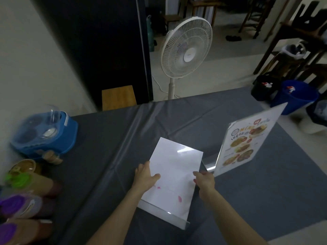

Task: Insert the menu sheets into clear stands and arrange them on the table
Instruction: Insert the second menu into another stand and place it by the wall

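A clear stand with a white sheet (174, 172) in it lies tilted on the grey table (109, 138), its base toward me. My left hand (145, 175) grips its left edge, thumb on the sheet. At the right edge, my right hand (205, 181) holds the stand. The sheet shows its blank side, with faint pink marks near the base. A second clear stand with a printed menu (247, 144) stands upright on the table, just right of my right hand.
A blue container with a clear lid (44, 133) sits at the table's left. Several sauce bottles with green and purple caps (23, 191) lie along the left edge. Behind the table stand a white fan (185, 50), blue bin (297, 96) and wooden stool (118, 97).
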A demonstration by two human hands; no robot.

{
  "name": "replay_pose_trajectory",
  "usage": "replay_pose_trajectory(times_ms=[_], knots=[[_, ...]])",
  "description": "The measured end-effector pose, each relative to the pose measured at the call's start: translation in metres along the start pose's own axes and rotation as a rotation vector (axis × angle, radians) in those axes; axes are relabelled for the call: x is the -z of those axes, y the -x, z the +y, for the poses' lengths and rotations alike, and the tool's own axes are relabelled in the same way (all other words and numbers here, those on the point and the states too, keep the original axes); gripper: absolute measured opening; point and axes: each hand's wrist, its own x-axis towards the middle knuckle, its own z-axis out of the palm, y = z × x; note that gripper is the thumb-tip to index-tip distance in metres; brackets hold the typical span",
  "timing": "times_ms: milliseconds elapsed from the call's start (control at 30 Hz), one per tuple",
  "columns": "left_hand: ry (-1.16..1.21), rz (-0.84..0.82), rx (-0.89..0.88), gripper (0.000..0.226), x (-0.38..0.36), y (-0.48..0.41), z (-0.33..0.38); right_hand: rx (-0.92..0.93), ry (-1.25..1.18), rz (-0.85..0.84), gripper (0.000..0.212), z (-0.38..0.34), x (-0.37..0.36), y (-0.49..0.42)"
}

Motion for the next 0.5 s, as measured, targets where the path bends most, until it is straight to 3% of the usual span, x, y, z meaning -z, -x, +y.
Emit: replay_pose_trajectory(times_ms=[133,400,500], knots=[[0.024,-0.022,0.019,0.075,0.005,0.000,0.003,-0.019,-0.015,-0.011,0.021,0.001,0.001,-0.002],[-0.041,-0.122,0.039,0.075,0.010,0.010,0.007,0.000,-0.014,-0.079,0.010,0.003,0.008,-0.009],[-0.122,-0.193,0.006,0.068,0.009,0.020,0.020,0.057,-0.093,-0.119,0.024,-0.004,0.011,-0.002]])
